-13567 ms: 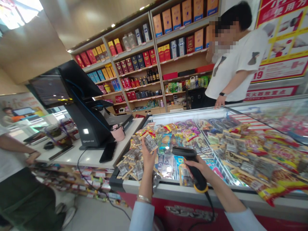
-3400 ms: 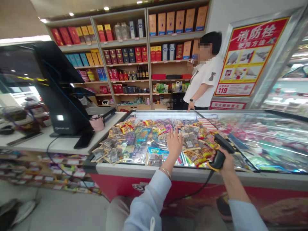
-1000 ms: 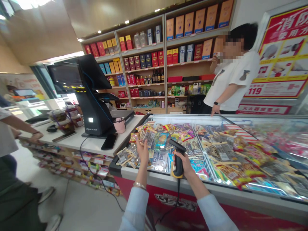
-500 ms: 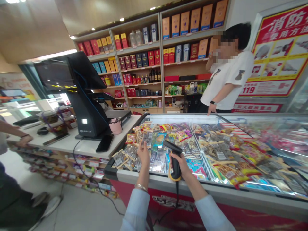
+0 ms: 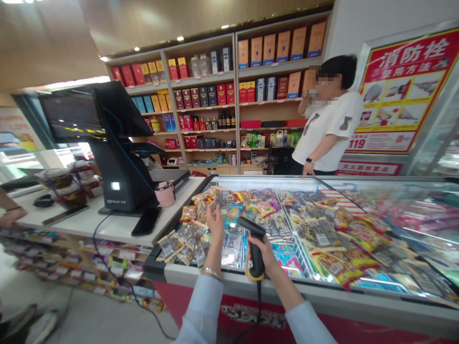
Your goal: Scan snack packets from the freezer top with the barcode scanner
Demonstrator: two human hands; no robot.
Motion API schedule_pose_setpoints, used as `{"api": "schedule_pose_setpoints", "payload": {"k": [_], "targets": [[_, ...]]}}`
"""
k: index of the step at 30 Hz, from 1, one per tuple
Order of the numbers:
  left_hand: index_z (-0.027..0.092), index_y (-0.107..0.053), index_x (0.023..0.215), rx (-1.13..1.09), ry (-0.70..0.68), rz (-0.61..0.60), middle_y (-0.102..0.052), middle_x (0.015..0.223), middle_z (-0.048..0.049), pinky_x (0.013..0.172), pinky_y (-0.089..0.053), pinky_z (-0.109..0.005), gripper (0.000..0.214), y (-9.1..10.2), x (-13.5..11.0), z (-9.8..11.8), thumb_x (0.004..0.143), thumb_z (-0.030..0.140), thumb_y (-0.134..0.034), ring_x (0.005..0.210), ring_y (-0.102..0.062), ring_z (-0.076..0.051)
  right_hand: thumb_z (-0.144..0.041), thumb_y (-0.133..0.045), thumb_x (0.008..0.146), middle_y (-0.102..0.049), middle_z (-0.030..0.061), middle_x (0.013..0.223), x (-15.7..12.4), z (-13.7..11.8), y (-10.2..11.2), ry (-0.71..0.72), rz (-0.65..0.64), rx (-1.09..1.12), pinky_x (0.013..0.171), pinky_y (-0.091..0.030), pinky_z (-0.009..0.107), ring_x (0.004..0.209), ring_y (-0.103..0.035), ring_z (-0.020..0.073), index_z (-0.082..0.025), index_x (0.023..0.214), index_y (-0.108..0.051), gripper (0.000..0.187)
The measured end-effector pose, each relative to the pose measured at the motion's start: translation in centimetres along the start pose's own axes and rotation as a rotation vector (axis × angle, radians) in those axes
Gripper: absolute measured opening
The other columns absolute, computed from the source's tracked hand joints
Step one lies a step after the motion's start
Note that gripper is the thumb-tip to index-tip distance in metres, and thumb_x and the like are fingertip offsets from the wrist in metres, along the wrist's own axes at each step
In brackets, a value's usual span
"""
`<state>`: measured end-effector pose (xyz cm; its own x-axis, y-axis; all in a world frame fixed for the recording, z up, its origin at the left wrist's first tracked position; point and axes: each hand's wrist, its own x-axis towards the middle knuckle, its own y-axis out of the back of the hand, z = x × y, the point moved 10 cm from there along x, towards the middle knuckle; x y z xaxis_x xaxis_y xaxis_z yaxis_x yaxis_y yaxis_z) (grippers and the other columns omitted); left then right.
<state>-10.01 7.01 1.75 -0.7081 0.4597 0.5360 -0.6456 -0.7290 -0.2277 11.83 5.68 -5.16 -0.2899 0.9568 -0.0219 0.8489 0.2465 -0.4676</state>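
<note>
My right hand (image 5: 266, 253) is wrapped round the grip of a black and yellow barcode scanner (image 5: 256, 260), its head angled toward the left. In my left hand (image 5: 215, 223) a small clear-and-grey snack packet (image 5: 218, 198) is pinched upright, a little beyond the scanner's head. Both hands are above the glass-topped chest freezer (image 5: 179, 276). Spread over its top are snack packets: a pile of clear packets with tan edges (image 5: 184, 243) left of my left hand, and yellow-red bags (image 5: 339, 263) to the right.
On the white counter (image 5: 118, 227) at left stand a checkout terminal (image 5: 124, 191), a pink cup (image 5: 165, 193), a phone (image 5: 146, 221) and lidded jars (image 5: 68, 184). A person in a white T-shirt (image 5: 328, 136) stands beyond the freezer. Another person's hand (image 5: 12, 215) rests at the far left.
The view has swung slightly right, so most things sit further left. Both hands keep their hold on the packet and the scanner. The person at the far left is now mostly out of frame.
</note>
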Motion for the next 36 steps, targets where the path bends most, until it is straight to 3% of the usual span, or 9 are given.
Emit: {"api": "schedule_pose_setpoints", "payload": {"k": [10,15,18,22,28,33,36], "targets": [[0.016,-0.06,0.111,0.026,-0.004,-0.044,-0.068,0.102,-0.0104,0.078,-0.051,-0.031,0.043,0.1,-0.6,0.9,0.086,0.051,-0.053,0.09,-0.064,-0.02,-0.04,-0.076,0.061,-0.058,-0.0011,0.048,0.1,0.0,0.1,0.009,-0.011,0.006,0.034,-0.041,0.022,0.036,-0.052,0.0123,-0.015,0.068,-0.064,0.029],[0.015,-0.059,0.117,0.084,0.094,-0.007,-0.068,0.094,-0.0087,0.073,-0.052,-0.032,0.046,2.0,-2.1,0.4,0.085,0.048,-0.055,0.08,-0.064,-0.019,-0.04,-0.076,0.06,-0.058,-0.002,0.048,0.0,-0.6,0.2,0.036,0.005,0.036,0.034,-0.04,0.022,0.035,-0.051,0.0117,-0.015,0.071,-0.063,0.03],[0.018,-0.056,0.125,0.068,0.109,-0.029,-0.067,0.094,-0.0074,0.074,-0.052,-0.033,0.046,1.7,-3.5,1.4,0.086,0.044,-0.054,0.081,-0.063,-0.019,-0.039,-0.074,0.063,-0.058,-0.0019,0.048,-0.8,-2.1,0.5,0.057,0.002,0.058,0.033,-0.04,0.021,0.034,-0.05,0.0112,-0.015,0.072,-0.063,0.028],[0.022,-0.054,0.129,0.011,0.119,-0.194,-0.065,0.088,-0.0046,0.069,-0.052,-0.031,0.044,-2.3,-7.0,3.5,0.09,0.04,-0.048,0.072,-0.061,-0.017,-0.039,-0.074,0.064,-0.058,-0.0021,0.049,-2.6,-6.3,3.2,0.139,0.049,0.088,0.034,-0.041,0.021,0.035,-0.049,0.0102,-0.016,0.072,-0.063,0.027],[0.022,-0.055,0.128,-0.007,0.156,-0.428,-0.065,0.083,-0.0036,0.068,-0.051,-0.03,0.04,-11.1,-16.3,5.6,0.093,0.036,-0.041,0.066,-0.059,-0.015,-0.037,-0.077,0.06,-0.058,-0.0023,0.048,-6.1,-13.1,12.0,0.289,0.22,0.073,0.033,-0.04,0.02,0.036,-0.05,0.0104,-0.016,0.073,-0.064,0.028],[0.02,-0.051,0.134,-0.031,0.187,-0.555,-0.068,0.089,-0.0068,0.076,-0.051,-0.033,0.044,-17.3,-22.7,5.8,0.094,0.035,-0.039,0.075,-0.063,-0.018,-0.038,-0.076,0.061,-0.057,-0.0026,0.051,-8.6,-15.9,18.8,0.31,0.32,0.084,0.032,-0.041,0.022,0.036,-0.05,0.0115,-0.017,0.076,-0.064,0.028],[0.02,-0.046,0.139,-0.033,0.151,-0.66,-0.067,0.11,-0.0109,0.087,-0.051,-0.037,0.048,-20.4,-25.0,6.1,0.093,0.034,-0.041,0.091,-0.065,-0.02,-0.038,-0.077,0.059,-0.056,-0.002,0.049,-9.7,-16.9,22.5,0.351,0.375,0.098,0.033,-0.041,0.022,0.037,-0.049,0.0113,-0.017,0.071,-0.063,0.028]]}}
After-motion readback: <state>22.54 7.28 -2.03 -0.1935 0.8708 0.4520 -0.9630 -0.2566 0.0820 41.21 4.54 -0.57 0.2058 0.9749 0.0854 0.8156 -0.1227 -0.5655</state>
